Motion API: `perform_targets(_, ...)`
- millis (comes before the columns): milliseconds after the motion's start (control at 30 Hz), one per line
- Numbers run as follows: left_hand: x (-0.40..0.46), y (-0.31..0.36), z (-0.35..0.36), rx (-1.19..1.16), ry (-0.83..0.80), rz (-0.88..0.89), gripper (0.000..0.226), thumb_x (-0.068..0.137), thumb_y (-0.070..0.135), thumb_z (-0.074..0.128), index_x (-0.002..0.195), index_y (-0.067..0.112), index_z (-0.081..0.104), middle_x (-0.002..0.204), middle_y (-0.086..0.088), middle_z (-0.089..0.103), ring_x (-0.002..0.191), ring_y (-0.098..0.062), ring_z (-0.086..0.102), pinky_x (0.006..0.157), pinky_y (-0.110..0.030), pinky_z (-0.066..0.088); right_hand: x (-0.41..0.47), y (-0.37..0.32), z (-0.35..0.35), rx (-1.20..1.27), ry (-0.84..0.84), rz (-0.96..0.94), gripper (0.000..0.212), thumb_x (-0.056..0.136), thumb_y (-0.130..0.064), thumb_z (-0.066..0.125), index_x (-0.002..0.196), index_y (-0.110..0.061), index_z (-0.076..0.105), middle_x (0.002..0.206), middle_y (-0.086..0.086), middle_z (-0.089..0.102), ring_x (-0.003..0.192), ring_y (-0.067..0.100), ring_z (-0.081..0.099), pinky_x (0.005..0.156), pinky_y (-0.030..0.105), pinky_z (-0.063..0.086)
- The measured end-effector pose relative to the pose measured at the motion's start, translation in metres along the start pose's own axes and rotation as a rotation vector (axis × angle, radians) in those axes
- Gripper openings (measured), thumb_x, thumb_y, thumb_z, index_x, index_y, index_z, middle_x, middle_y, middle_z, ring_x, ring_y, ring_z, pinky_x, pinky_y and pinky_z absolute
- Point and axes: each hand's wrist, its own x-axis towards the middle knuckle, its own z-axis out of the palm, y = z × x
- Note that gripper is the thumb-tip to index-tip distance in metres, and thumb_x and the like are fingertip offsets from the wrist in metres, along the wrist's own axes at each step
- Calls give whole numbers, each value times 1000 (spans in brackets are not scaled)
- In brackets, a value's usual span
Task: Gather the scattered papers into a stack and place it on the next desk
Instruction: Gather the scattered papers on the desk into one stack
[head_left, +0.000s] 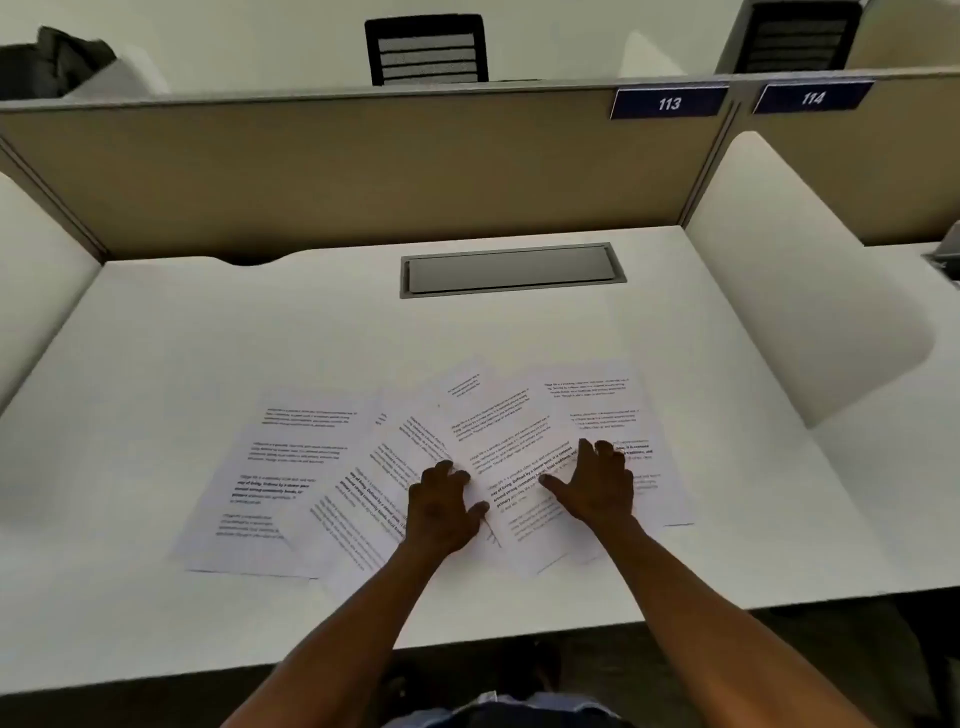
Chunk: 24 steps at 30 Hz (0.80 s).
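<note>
Several printed white papers (291, 467) lie fanned out and overlapping on the white desk (208, 322), from left of centre to right of centre. My left hand (444, 506) rests on the middle sheets with its fingers curled and pressing down. My right hand (597, 486) lies flat on the right sheets, fingers spread, thumb pointing left. Neither hand lifts a sheet; both touch the paper from above. The sheets under my hands and forearms are partly hidden.
A grey cable hatch (511, 270) sits at the back of the desk. Beige partitions carry the number plates 113 (669, 103) and 114 (812, 97). A white side divider (800, 291) separates the neighbouring desk (904, 467) on the right. A black chair (427, 49) stands beyond the partition.
</note>
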Motion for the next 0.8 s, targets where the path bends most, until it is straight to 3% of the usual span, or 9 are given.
perform_targets(167,-5,2,10,-3,10,-48,70,89,52,61,149,19,43,163,-6,28,150,-25,25,121,-40,24,6,6,9,1,-15,10,96,78,-65,65,149,-13,29,151,16,34,139,36,32,110,47,34)
perform_targets(367,-6,3,15,-29,30,-56,70,93,50,57,154,24,34,165,-2,23,152,-22,19,123,-40,20,17,7,10,-3,25,43,104,66,-69,73,146,-15,34,140,16,45,128,36,42,101,46,41)
perform_targets(500,-2,-5,-2,-189,216,-162,61,96,41,58,151,22,41,163,-4,29,151,-24,23,122,-40,23,19,12,18,31,56,23,96,66,-67,74,140,-13,45,141,16,42,130,35,39,100,46,43)
perform_targets(567,1,-22,-16,-228,287,-280,62,96,37,59,152,20,41,164,-6,28,152,-26,21,122,-41,20,19,14,20,62,56,17,99,67,-66,75,144,-14,40,147,16,33,134,36,33,101,47,44)
perform_targets(667,3,-58,-32,-196,265,-401,70,95,40,60,155,17,33,166,-12,19,154,-28,12,124,-43,15,21,15,19,40,23,9,106,69,-67,73,150,-15,28,152,17,33,138,38,31,106,49,41)
perform_targets(800,5,-93,-42,-95,179,-455,84,91,51,63,158,17,26,166,-15,16,154,-32,13,123,-48,18,24,15,12,19,49,12,101,71,-63,74,147,-13,32,139,17,49,126,37,45,99,46,43)
